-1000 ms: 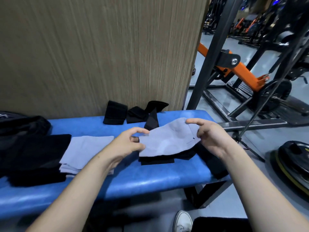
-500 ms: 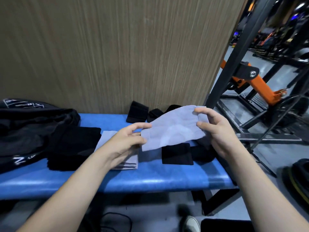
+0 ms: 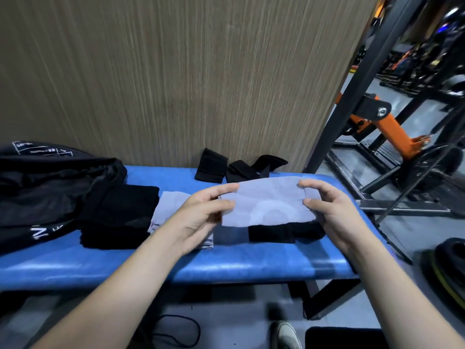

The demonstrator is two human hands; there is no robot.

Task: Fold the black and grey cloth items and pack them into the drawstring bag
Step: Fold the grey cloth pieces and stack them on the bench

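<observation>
Head view: a blue padded bench [image 3: 226, 263] runs under both hands, its far edge against a wood-grain wall panel [image 3: 176, 79]. Out past the right hand stands a black steel rack upright [image 3: 352, 96] with an orange arm [image 3: 392, 132] of gym equipment behind it, on a grey floor. A black weight plate [image 3: 450, 263] lies on the floor below and to the right of the right wrist. Beneath the forearms, a white shoe toe [image 3: 286, 336] shows on the floor.

The left hand [image 3: 201, 217] pinches the left end of a grey cloth [image 3: 266, 205] between thumb and fingers; the right hand [image 3: 329, 210] pinches the right end in the same way. The cloth is stretched flat between them, lifted just above the bench.

Under the held cloth and by the right hand lie folded black cloth pieces [image 3: 274, 233]. Under and beside the left hand sits a folded grey stack [image 3: 168, 210], touching a folded black stack [image 3: 120, 215] further left. Beyond that, at the far left, a black drawstring bag [image 3: 50, 187] with white print lies slumped on the bench; what it holds cannot be seen. Beyond the hands, against the wall, are small black wraps [image 3: 226, 170].
</observation>
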